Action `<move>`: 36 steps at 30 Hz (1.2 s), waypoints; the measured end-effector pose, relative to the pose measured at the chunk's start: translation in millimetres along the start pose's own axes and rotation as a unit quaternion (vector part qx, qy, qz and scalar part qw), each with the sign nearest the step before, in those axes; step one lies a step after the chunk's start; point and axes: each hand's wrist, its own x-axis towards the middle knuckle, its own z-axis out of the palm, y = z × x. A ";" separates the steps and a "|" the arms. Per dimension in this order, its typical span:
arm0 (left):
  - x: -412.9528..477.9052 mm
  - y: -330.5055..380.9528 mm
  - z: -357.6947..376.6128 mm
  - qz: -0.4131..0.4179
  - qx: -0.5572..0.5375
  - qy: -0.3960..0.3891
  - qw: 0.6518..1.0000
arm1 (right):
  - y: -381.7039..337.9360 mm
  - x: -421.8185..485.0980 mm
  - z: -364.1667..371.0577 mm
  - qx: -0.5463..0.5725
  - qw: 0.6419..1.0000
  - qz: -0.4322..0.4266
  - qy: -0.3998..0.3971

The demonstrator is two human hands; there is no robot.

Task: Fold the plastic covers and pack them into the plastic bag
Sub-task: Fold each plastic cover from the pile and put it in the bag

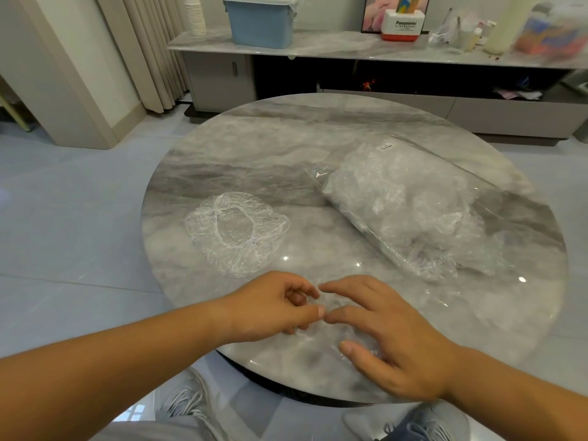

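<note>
A clear plastic cover (331,326) lies flattened at the near edge of the round marble table (254,148), mostly under my hands. My left hand (270,307) pinches its edge with curled fingers. My right hand (385,332) lies on it with fingers spread and fairly straight, pressing it down. A second cover (235,230), with a white elastic ring, lies open on the table's left half. The clear plastic bag (404,205), stuffed with several crumpled covers, lies on the right half with its mouth toward the near right.
Behind the table runs a low marble-topped cabinet (350,47) carrying a blue lidded bin (261,22), a red and white box (402,25) and bottles. Curtains (143,49) hang at the back left. My shoes (184,405) show below the table edge on a tiled floor.
</note>
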 end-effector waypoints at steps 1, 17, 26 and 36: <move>0.1 0.3 -0.1 0.004 0.002 -0.005 1.000 | -0.7 1.8 0.7 0.001 1.000 -0.005 -0.021; 11.1 7.9 -7.1 -0.029 0.057 -0.050 0.997 | -4.0 -14.0 8.9 0.004 1.000 0.020 -0.020; 16.5 11.4 -3.5 -0.041 0.081 -0.047 0.995 | -6.0 -31.3 8.9 -0.037 0.996 0.037 -0.069; 35.7 33.3 8.9 -0.011 0.238 -0.035 0.971 | 5.0 -34.9 -3.8 -0.032 0.992 -0.008 -0.121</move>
